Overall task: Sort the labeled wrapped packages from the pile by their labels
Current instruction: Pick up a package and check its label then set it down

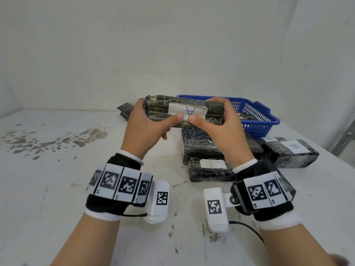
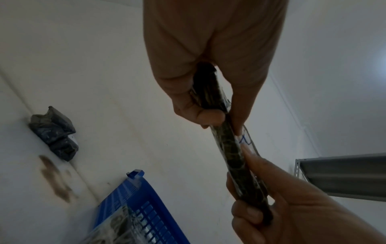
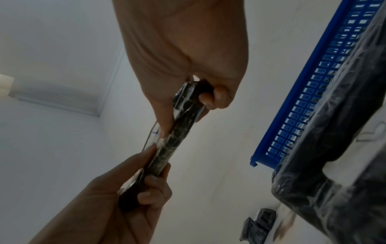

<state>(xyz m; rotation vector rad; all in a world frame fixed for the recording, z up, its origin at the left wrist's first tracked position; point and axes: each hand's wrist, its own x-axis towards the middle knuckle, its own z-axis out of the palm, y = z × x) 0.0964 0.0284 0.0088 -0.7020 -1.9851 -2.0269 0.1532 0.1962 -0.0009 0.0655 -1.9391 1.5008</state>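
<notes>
Package A (image 1: 184, 111) pinched between both hands' thumbs and fingers.

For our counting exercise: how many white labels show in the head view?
4: one on the held package, one on the nearest package, one on the B package, one on the half-hidden package behind it. Others may be hidden.

My package (image 1: 159, 110) is dark with thin pale lines, and its white label (image 1: 187, 110) has a blue A. The basket (image 1: 257, 120), right of center, is blue. My wristbands (image 1: 115, 181) have black-and-white squares.
</notes>
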